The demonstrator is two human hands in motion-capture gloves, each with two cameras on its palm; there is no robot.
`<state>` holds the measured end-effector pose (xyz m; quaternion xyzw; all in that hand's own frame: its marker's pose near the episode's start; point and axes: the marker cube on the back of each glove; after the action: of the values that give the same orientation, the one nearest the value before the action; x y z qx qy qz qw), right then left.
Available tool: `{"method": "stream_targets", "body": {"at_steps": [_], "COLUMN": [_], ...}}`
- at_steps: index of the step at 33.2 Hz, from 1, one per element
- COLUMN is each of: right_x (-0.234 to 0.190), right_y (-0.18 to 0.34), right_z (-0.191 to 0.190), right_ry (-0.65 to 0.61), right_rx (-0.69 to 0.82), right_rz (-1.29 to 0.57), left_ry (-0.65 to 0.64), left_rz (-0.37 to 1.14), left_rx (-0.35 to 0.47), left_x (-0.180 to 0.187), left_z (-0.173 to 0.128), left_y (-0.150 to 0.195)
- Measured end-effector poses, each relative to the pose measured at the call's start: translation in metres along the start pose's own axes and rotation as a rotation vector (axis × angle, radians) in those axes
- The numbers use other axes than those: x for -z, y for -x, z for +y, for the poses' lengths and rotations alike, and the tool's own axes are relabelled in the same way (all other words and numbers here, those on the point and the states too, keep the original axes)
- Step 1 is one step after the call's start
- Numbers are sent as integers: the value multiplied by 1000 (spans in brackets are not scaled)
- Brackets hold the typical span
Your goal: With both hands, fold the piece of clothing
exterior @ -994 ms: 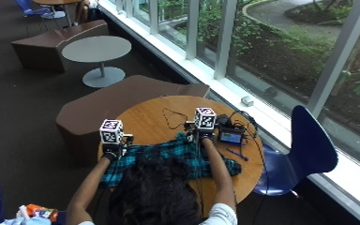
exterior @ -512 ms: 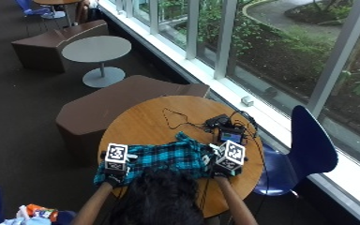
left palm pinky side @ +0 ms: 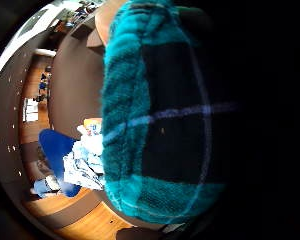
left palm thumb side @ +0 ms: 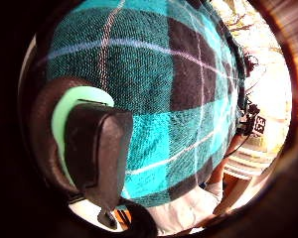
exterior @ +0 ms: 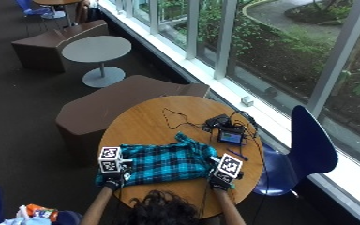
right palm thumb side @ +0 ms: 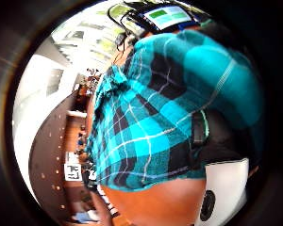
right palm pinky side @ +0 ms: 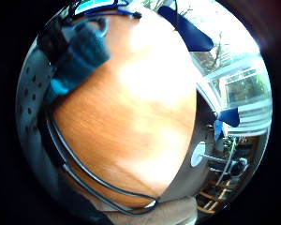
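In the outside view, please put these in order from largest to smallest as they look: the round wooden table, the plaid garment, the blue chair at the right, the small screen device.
1. round wooden table
2. plaid garment and blue chair: they look alike, so I leave them unranked
3. small screen device

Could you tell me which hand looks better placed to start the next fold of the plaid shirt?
Probably the left hand: it holds the plaid shirt at its end overhanging the round table edge, free to swing across. The right hand sits at the bunched end near the small screen.
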<state>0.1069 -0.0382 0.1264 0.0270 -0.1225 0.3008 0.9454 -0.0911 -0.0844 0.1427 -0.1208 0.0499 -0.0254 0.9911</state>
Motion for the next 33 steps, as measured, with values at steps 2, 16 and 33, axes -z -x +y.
{"method": "stream_targets", "body": {"at_steps": [2,16,33], "right_x": [5,74,-35], "right_y": [-4,178,404], "right_z": [-4,23,160], "right_ry": [-105,-138,88], "right_rx": [-5,342,1124], "right_rz": [15,-316,159], "left_ry": [4,-112,-236], "left_rz": [1,364,647], "left_rx": [-11,-41,248], "left_x": [1,41,39], "left_z": [-1,11,124], "left_y": [-10,-33,96]}}
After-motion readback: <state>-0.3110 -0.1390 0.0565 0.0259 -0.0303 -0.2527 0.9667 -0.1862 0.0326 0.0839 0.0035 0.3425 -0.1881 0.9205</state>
